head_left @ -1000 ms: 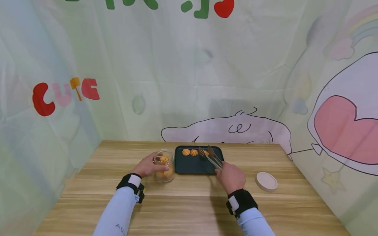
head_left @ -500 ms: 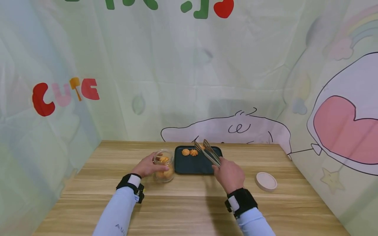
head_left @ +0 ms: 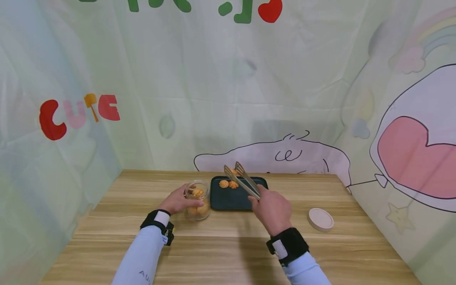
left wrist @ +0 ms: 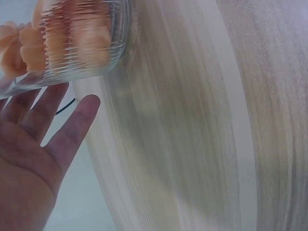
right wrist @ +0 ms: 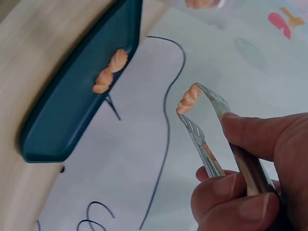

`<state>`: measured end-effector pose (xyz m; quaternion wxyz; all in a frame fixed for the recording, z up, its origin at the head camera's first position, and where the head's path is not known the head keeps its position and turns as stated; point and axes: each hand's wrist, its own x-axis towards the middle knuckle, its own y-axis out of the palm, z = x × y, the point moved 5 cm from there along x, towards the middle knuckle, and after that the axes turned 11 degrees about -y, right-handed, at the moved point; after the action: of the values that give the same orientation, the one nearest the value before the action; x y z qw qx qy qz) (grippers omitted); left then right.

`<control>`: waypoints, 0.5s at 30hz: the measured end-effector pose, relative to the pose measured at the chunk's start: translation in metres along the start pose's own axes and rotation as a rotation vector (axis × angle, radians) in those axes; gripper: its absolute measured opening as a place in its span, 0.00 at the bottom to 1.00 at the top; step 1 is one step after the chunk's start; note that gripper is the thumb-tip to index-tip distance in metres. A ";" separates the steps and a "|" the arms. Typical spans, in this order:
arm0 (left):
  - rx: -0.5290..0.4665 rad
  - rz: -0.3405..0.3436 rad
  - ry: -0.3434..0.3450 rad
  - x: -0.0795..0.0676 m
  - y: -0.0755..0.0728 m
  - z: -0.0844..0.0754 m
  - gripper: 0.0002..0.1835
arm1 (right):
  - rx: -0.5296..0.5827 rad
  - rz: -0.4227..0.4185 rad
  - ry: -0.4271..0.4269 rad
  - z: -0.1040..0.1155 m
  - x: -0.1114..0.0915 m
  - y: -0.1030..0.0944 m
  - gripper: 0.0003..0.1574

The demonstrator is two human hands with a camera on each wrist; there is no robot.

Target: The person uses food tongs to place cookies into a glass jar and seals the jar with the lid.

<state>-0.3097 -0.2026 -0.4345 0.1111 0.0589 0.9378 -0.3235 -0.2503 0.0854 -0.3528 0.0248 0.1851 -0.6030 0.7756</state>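
Note:
My left hand (head_left: 181,201) holds a clear glass jar (head_left: 198,213) upright on the table, thumb across its front and fingers round the far side. Piped cookies (left wrist: 79,36) fill much of the jar, and its mouth is uncovered. My right hand (head_left: 273,209) grips metal tongs (head_left: 246,185) above the dark tray (head_left: 231,202). Between the tong tips a swirled cookie (right wrist: 188,98) is pinched, raised clear of the tray in the right wrist view. Two more cookies (head_left: 228,184) lie side by side near the tray's back edge.
A pale round lid (head_left: 321,219) lies on the wooden table (head_left: 199,257) right of my right hand. The tray sits just right of the jar. A printed cloth backdrop (head_left: 228,99) rises behind the table and along both sides.
My right hand has lifted the tongs with a cookie off the tray's right part and moved them up and left. The left hand and jar have stayed in place.

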 end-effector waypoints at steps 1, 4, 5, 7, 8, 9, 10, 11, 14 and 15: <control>0.000 0.000 0.002 0.000 0.000 0.000 0.46 | 0.002 -0.001 -0.006 0.002 0.000 -0.001 0.31; 0.001 0.000 0.006 0.001 0.000 0.000 0.45 | 0.004 -0.012 -0.028 0.009 -0.002 -0.007 0.31; 0.000 0.001 0.008 0.001 0.000 0.000 0.45 | 0.003 -0.015 -0.035 0.012 -0.002 -0.009 0.31; -0.002 0.002 0.011 0.001 0.000 0.000 0.46 | -0.002 -0.029 -0.056 0.017 -0.003 -0.012 0.31; -0.003 0.002 0.012 0.001 0.000 0.000 0.46 | -0.006 -0.034 -0.064 0.020 -0.003 -0.014 0.30; -0.003 0.003 0.013 0.001 0.000 0.000 0.46 | -0.009 -0.035 -0.071 0.022 -0.004 -0.015 0.30; -0.004 0.004 0.014 0.001 0.000 0.000 0.47 | -0.012 -0.036 -0.078 0.025 -0.005 -0.016 0.30; -0.004 0.004 0.015 0.000 0.000 0.000 0.47 | -0.016 -0.037 -0.084 0.027 -0.005 -0.017 0.30; -0.004 0.005 0.017 0.000 0.000 0.001 0.47 | -0.025 -0.039 -0.104 0.034 -0.008 -0.019 0.30; -0.005 0.005 0.019 0.000 0.000 0.001 0.47 | -0.029 -0.041 -0.113 0.037 -0.009 -0.020 0.30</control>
<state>-0.3098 -0.2028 -0.4352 0.1031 0.0638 0.9395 -0.3205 -0.2277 0.0578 -0.3294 0.0091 0.2404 -0.6106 0.7545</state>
